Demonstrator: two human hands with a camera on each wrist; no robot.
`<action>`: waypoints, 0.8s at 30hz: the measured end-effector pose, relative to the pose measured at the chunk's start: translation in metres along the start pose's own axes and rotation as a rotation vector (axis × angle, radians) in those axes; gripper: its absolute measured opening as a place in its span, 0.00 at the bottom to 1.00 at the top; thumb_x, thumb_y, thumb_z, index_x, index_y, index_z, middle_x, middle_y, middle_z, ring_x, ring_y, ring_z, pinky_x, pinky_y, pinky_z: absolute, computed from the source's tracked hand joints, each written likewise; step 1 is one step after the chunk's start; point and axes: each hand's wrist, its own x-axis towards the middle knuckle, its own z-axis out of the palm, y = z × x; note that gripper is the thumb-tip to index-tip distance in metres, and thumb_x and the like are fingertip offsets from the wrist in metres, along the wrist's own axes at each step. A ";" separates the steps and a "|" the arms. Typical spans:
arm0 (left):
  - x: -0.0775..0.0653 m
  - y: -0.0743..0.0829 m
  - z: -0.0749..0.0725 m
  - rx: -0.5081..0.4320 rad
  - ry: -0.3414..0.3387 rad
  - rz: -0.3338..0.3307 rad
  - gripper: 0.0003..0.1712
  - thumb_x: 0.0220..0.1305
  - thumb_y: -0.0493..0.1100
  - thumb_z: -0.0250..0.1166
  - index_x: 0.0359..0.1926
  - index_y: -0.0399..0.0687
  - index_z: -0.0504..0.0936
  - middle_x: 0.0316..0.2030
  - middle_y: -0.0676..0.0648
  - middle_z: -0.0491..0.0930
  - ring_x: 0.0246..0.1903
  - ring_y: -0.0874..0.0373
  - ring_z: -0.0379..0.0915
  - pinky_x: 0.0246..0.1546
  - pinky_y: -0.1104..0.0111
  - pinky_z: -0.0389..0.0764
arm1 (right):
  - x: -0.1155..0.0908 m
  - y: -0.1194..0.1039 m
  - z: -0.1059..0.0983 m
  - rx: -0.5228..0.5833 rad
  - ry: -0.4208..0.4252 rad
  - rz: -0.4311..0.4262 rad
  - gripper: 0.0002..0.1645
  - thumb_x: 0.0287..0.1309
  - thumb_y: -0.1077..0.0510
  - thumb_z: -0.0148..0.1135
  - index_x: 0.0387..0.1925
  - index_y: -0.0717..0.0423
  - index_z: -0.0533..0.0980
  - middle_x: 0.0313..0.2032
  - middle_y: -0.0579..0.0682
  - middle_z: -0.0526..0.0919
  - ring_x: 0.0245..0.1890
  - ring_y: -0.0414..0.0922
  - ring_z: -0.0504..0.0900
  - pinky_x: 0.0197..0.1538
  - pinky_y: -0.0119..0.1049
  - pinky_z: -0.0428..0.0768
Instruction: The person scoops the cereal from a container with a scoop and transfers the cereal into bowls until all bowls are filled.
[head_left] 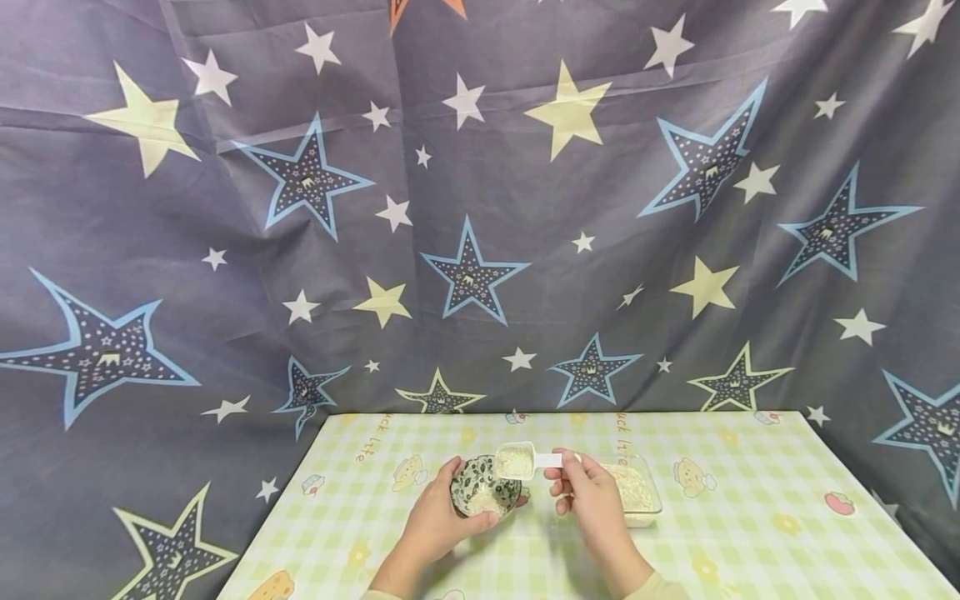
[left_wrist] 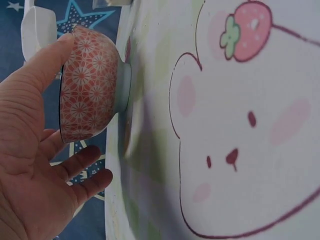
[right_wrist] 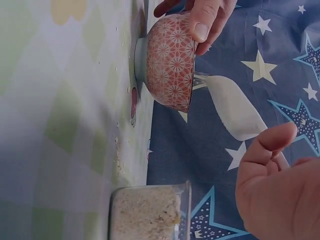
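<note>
Two hands at work over a printed table cover (head_left: 757, 521), both occupied, read from my station by remote feed.

Left hand (head_left: 441, 517): clamped on a small round bowl (head_left: 471, 477), thumb over the near rim, fingers round the far side. Bowl sits left of centre in the head view, near the middle of the table's width. Its inside carries a dark leafy pattern on a pale ground; the wrist cameras give me the outside, red with white flowers, above a pale foot. I cannot tell whether the foot touches the cover or hangs just above it. Pale grain (head_left: 486, 500) lies in the bottom, toward the near side.

Right hand (head_left: 592, 493): thumb and fingers pinched together on the handle of a white scoop (right_wrist: 232, 110). I log its cup over the right part of the bowl's rim — a small gap between the two in the right wrist view. The cup holds a load of grain, mouth facing up in the head view.

Just right of the right hand, partly hidden behind it, I have a clear rectangular container (head_left: 642, 520) on the table, with more pale grain inside. Loose specks dot the cover between bowl and container.

Cover: green-and-white check with cartoon prints. Behind it hangs a dark cloth (head_left: 495, 187) — blue-edged, yellow and white stars.
</note>
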 end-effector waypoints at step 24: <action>-0.001 0.003 -0.001 0.003 -0.006 -0.013 0.69 0.46 0.67 0.85 0.80 0.38 0.63 0.72 0.35 0.76 0.67 0.33 0.76 0.67 0.36 0.77 | -0.008 -0.004 0.006 -0.195 0.006 -0.244 0.20 0.82 0.50 0.56 0.59 0.60 0.83 0.39 0.56 0.91 0.27 0.36 0.82 0.27 0.32 0.85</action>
